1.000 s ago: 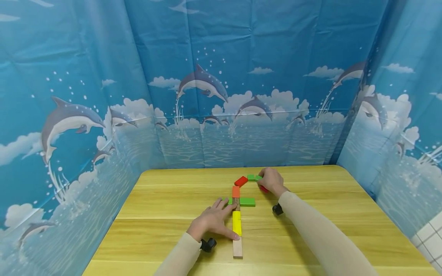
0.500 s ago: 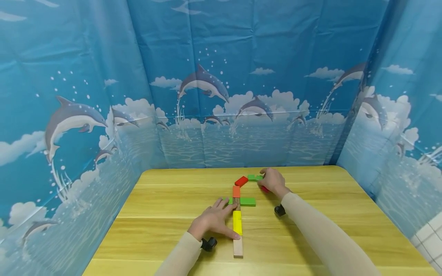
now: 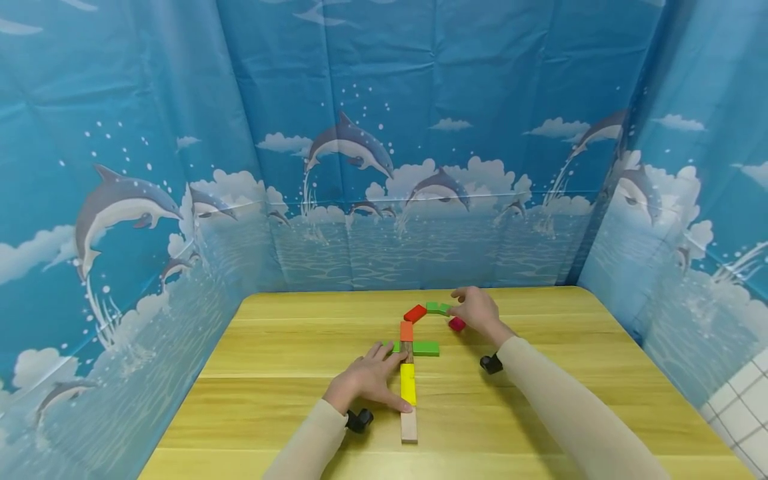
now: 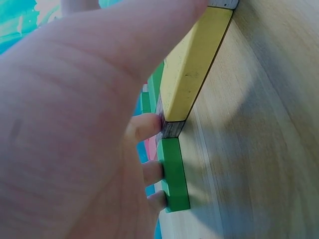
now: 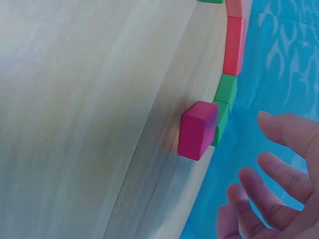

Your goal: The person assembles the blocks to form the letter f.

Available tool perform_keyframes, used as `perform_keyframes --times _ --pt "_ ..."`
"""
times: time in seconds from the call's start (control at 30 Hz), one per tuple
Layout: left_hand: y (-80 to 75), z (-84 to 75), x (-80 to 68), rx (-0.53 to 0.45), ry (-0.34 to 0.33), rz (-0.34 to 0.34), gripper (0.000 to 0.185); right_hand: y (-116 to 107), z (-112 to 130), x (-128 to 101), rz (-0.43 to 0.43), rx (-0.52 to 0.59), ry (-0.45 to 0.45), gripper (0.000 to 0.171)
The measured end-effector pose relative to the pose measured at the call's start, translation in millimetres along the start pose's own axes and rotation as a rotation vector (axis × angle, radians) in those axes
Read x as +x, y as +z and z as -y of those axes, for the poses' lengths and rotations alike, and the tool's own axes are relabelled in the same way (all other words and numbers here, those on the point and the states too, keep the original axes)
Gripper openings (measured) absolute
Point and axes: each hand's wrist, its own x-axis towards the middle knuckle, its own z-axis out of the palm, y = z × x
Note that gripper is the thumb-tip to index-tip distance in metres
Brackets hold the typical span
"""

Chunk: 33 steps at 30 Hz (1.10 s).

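Note:
Wooden blocks form a line with a crossbar and a curved top. My left hand (image 3: 367,383) lies spread along it, thumb at the joint of the yellow block (image 3: 408,383) and the pale wood block (image 3: 409,428). Its index fingertip touches the dark brown block (image 4: 172,129), and other fingertips meet the left green block (image 4: 174,174). My right hand (image 3: 478,312) hovers by the curve's end, fingers loosely bent and holding nothing. Close by are a crimson block (image 5: 198,130) and two small green blocks (image 5: 226,88).
An orange block (image 3: 406,331) and a red block (image 3: 415,313) lead into the curve; another green block (image 3: 426,349) forms the crossbar's right arm. The wooden table (image 3: 270,407) ends at a blue dolphin-print curtain (image 3: 384,253) behind the blocks.
My right hand has drawn slightly right, away from the small green and crimson blocks, so more of the crimson block shows. The left hand stays in place on the line.

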Motion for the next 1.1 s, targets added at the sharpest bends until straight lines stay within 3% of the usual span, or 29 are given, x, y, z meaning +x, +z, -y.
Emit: perform_keyframes --times 0.4,0.87,1.1 --pt "-1.8 -1.2 0.6 -0.004 -0.010 -0.004 0.110 -3 -13 -13 -0.004 0.056 -0.037 0.046" --pt "-4.4 -5.3 2.3 0.010 -0.018 -0.002 0.109 10 -17 -17 0.043 0.026 0.033 0.050" --pt "-4.5 -7.8 2.1 0.007 -0.025 -0.004 0.110 11 -17 -16 0.033 0.013 0.059 0.043"
